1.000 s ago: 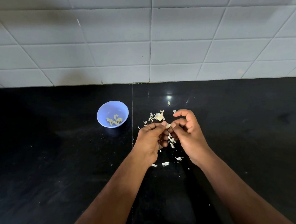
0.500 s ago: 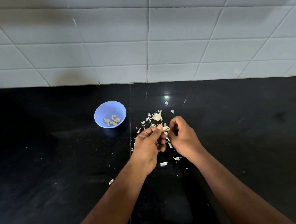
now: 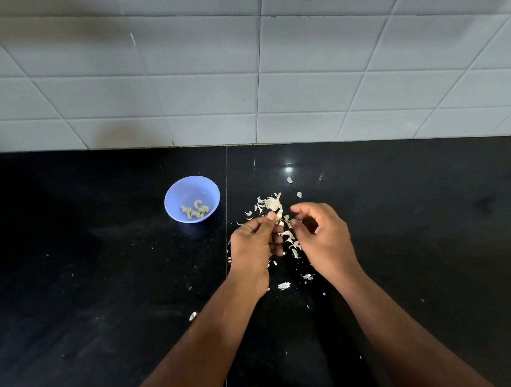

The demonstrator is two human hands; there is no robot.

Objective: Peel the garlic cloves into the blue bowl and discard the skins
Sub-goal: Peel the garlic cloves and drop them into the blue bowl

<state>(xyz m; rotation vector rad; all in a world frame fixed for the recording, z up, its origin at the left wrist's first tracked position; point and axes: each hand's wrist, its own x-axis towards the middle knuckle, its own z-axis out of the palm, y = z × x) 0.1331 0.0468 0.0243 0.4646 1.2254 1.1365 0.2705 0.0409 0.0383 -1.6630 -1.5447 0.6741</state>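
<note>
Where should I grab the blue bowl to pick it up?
Probably pinch the blue bowl at its near-right rim, coming from above and from the right. It stands upright and open, peeled cloves lie low inside, and nothing touches that edge.

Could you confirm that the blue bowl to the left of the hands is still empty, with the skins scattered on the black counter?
Not quite: the blue bowl is not empty. The head view shows several peeled cloves lying in it. The rest holds: the bowl stands left of the hands, and the skins lie scattered on the black counter.
</note>
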